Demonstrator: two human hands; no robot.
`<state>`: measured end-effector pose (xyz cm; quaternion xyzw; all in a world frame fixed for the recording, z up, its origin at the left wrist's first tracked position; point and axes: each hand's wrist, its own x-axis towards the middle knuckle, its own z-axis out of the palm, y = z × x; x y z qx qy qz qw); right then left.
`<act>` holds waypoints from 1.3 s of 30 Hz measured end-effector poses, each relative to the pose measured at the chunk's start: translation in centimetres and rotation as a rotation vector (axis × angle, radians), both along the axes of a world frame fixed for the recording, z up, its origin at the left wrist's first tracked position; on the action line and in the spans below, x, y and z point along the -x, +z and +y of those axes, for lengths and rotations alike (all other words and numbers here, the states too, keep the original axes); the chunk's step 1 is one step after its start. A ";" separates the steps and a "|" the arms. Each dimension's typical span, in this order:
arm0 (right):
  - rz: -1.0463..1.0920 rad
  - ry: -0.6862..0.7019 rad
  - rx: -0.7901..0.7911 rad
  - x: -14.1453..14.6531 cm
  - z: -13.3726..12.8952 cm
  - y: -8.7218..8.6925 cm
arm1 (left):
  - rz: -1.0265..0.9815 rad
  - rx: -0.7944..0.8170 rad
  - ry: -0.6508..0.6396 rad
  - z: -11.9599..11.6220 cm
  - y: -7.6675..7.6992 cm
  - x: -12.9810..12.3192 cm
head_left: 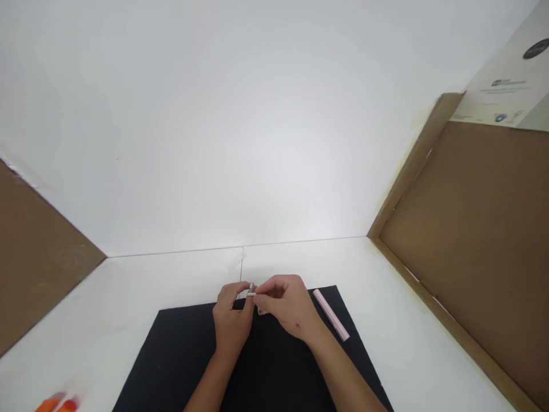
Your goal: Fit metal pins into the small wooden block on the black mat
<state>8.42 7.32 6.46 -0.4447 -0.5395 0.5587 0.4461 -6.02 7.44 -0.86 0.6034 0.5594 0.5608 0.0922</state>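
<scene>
My left hand (234, 315) is above the far edge of a black mat (171, 355), its thumb and fingers closed on a small silvery piece (251, 285). Close against it on the right, my right hand (285, 300) pinches a short, thin, whitish stick (251, 294) that reaches across to the left fingers. Both pieces are too small to name more exactly. Just under the right fingers, a small beige item (261, 311) shows in part; the hand hides the rest of it.
A long, slim pink bar or case (331, 315) lies slantwise at the mat's right edge. Orange-handled objects (55, 404) show at the bottom left, cut off by the frame. A white wall (240, 126) stands behind, with brown board panels (476, 229) at the sides.
</scene>
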 end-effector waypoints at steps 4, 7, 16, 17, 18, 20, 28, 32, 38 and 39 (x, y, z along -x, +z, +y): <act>-0.014 -0.159 -0.035 0.0 0.3 0.1 | 0.007 -0.041 -0.024 0.0 -0.1 -0.2; -0.042 -0.211 -0.042 -0.3 0.6 -0.1 | 0.017 -0.051 -0.032 0.0 0.0 -0.4; -0.062 -0.012 -0.042 -1.1 0.2 0.4 | 0.045 -0.077 -0.025 -0.2 0.1 -0.4; -0.052 0.006 -0.043 -1.0 0.1 0.5 | 0.050 -0.075 -0.023 -0.2 0.2 -0.4; -0.044 0.016 -0.043 -1.0 0.0 0.6 | 0.054 -0.075 -0.020 -0.2 0.2 -0.4; -0.032 0.013 -0.044 -0.8 -0.1 0.6 | 0.056 -0.075 -0.010 -0.2 0.3 -0.4; -0.027 -0.132 -0.095 -0.8 0.4 0.4 | 0.035 -0.069 -0.007 -0.1 0.3 -0.6; -0.070 -0.159 -0.099 -1.3 0.6 0.5 | 0.032 -0.068 -0.012 -0.1 0.2 -0.7; -0.111 0.042 -0.144 -1.8 -0.4 1.6 | 0.067 -0.080 -0.006 -0.2 0.4 -0.6; -0.117 0.064 -0.149 -1.7 -0.5 1.7 | 0.071 -0.082 -0.008 -0.2 0.4 -0.6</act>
